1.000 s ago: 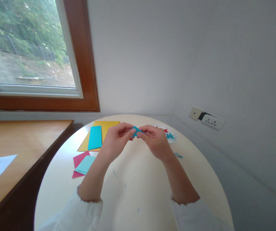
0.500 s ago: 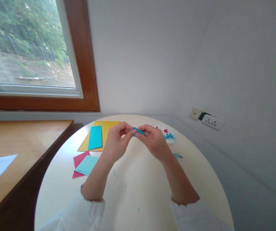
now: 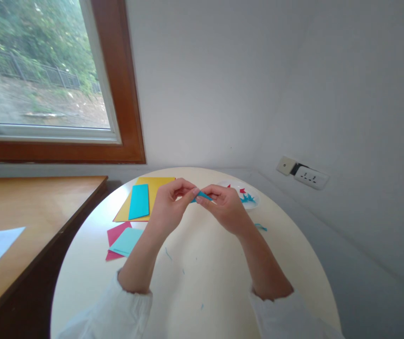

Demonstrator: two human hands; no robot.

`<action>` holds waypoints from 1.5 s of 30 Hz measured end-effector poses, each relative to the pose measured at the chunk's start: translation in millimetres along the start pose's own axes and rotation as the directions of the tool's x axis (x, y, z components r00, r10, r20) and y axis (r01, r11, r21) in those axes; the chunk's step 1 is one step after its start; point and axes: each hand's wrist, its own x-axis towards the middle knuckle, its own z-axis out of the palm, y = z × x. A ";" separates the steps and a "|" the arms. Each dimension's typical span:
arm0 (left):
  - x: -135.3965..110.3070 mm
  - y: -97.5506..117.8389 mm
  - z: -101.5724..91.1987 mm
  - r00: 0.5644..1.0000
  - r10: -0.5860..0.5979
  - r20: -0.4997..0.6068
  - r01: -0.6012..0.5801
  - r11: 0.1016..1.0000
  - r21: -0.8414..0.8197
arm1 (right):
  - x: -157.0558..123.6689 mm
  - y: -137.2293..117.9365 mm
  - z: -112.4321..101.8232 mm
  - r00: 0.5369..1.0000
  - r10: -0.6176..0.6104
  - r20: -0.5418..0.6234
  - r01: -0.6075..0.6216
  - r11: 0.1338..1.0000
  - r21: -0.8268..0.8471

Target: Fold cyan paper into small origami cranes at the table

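Between my two hands, above the far middle of the round table, is a small piece of blue folded paper (image 3: 206, 196). My left hand (image 3: 171, 202) pinches its left end between thumb and fingers. At its right end, my right hand (image 3: 225, 205) grips it the same way, the thumbs almost meeting. My fingers cover most of the paper, so its full shape is hidden. Just beyond my right hand lies a white plate (image 3: 256, 203) with blue spiky paper pieces (image 3: 247, 198) and small red paper pieces (image 3: 242, 190).
On the round table (image 3: 202, 278), a blue paper strip (image 3: 138, 201) lies on yellow sheets (image 3: 124, 207) at left. Nearer are pale green paper (image 3: 127, 241) and dark pink paper (image 3: 116, 232). Blue scraps (image 3: 260, 227) are scattered about. A wooden desk (image 3: 39, 202) stands left; a wall rises behind.
My fingers have shifted slightly on the blue paper; my right thumb now lies further across it, and the paper's visible part has changed. Both hands stay in about the same place.
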 end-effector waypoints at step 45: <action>-2.1 5.2 -6.6 0.998 0.002 0.061 -0.016 0.972 0.236 | 1.8 1.2 -1.4 0.958 0.096 -0.269 -0.049 0.983 0.179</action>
